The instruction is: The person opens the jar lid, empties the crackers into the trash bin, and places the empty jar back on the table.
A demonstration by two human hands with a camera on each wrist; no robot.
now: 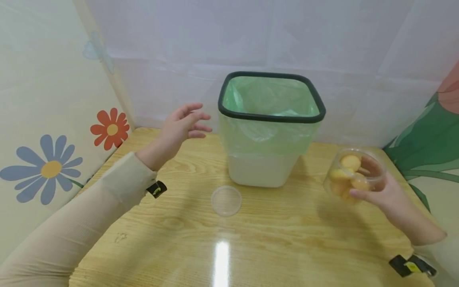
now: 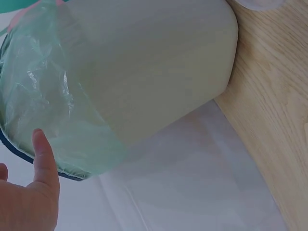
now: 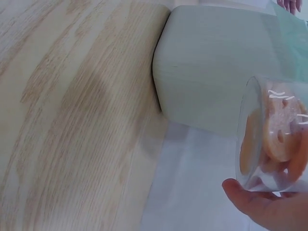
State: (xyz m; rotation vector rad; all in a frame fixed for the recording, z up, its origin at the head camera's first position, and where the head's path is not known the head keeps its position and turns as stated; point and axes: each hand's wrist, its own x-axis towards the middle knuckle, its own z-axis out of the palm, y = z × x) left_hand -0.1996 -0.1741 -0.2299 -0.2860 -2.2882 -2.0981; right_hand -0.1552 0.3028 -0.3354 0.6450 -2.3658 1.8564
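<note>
My right hand (image 1: 387,193) grips a clear plastic jar (image 1: 335,181) from its right side, thumb toward the front, above the table's right part. Through the jar's wall show several yellow-orange, rounded pieces (image 3: 281,137) that look like biscuits or slices. My left hand (image 1: 179,127) hangs in the air left of the trash bin (image 1: 256,171), fingers loosely spread and holding nothing. This pale bin stands upright at the back, lined with a green plastic bag (image 1: 265,133) under a black rim (image 1: 272,118). A clear round lid (image 1: 226,200) lies flat in front of it.
A wood-grain table (image 1: 272,243) carries the bin and lid. Behind it hangs a pale cloth backdrop (image 1: 197,36). The left wall has printed flowers (image 1: 51,169), the right one large green leaves (image 1: 426,139).
</note>
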